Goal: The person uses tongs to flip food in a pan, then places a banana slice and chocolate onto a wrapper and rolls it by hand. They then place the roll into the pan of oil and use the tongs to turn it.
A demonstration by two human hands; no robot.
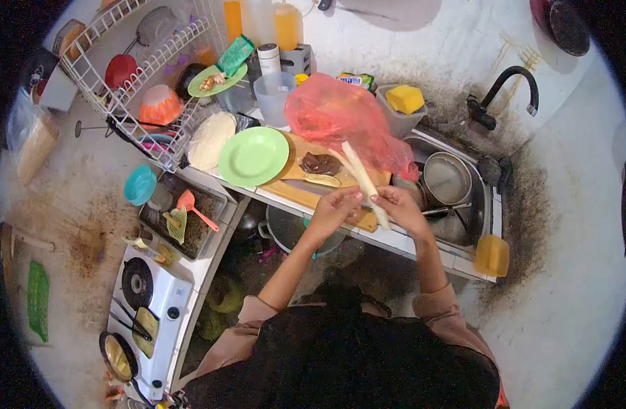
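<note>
A long, pale rolled wrapper (359, 168) slants over the front of the wooden cutting board (296, 146). Thumb and fingers of my right hand (403, 211) pinch it near its lower end. Close beside the roll on its left, my left hand (337, 210) has its fingertips pressed together; what they hold, if anything, is hidden. On the board beyond my hands lie a dark brown, glossy spread-like heap (320, 163) and a pale yellow slice (322, 180), perhaps banana. A green plate (254, 156) rests on the board's left part, beside a stack of round pale wrappers (213, 140).
A red plastic bag (340, 112) sits behind the board. To the right is a sink (487, 225) with a pot (447, 178) under a black faucet (511, 78). At left are a dish rack (115, 88), a tray with a red spatula (198, 210) and a stove (166, 300).
</note>
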